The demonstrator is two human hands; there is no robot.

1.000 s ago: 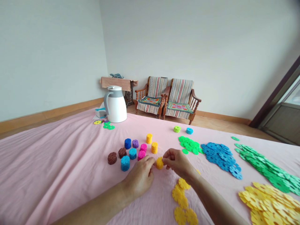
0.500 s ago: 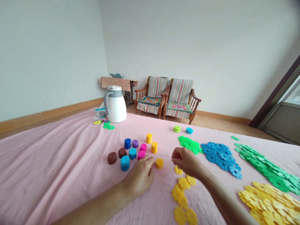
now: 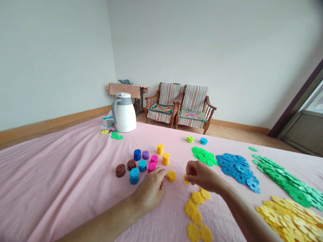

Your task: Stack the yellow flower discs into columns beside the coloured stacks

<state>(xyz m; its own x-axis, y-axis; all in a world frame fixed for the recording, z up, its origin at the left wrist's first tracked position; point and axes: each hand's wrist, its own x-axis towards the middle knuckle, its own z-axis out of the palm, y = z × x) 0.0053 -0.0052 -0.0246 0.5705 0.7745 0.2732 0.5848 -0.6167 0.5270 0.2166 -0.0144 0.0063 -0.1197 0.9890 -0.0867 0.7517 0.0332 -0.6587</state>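
Note:
My left hand (image 3: pixel 151 188) rests on the pink cloth, fingers bent and together, with nothing visible in them. Its fingertips are just left of a short stack of yellow flower-shaped discs (image 3: pixel 172 176); whether they touch it I cannot tell. On the other side of that stack, my right hand (image 3: pixel 200 174) pinches a single yellow disc (image 3: pixel 186 179), partly hidden by the fingers. A trail of loose yellow discs (image 3: pixel 193 208) lies below the right hand. Beyond my left hand stand small disc stacks: pink (image 3: pixel 152 167), light blue (image 3: pixel 134 175), brown (image 3: pixel 120 170) and taller yellow (image 3: pixel 166 159).
Piles of green (image 3: pixel 285 178), blue (image 3: pixel 237 168) and yellow discs (image 3: pixel 290 218) spread on the right. A white jug (image 3: pixel 125 114) stands at the back left of the pink cloth (image 3: pixel 75 174). Two wooden armchairs (image 3: pixel 193 104) are by the wall.
The single yellow disc has moved left toward the short yellow stack, with my right hand now at it. My left hand stays in place.

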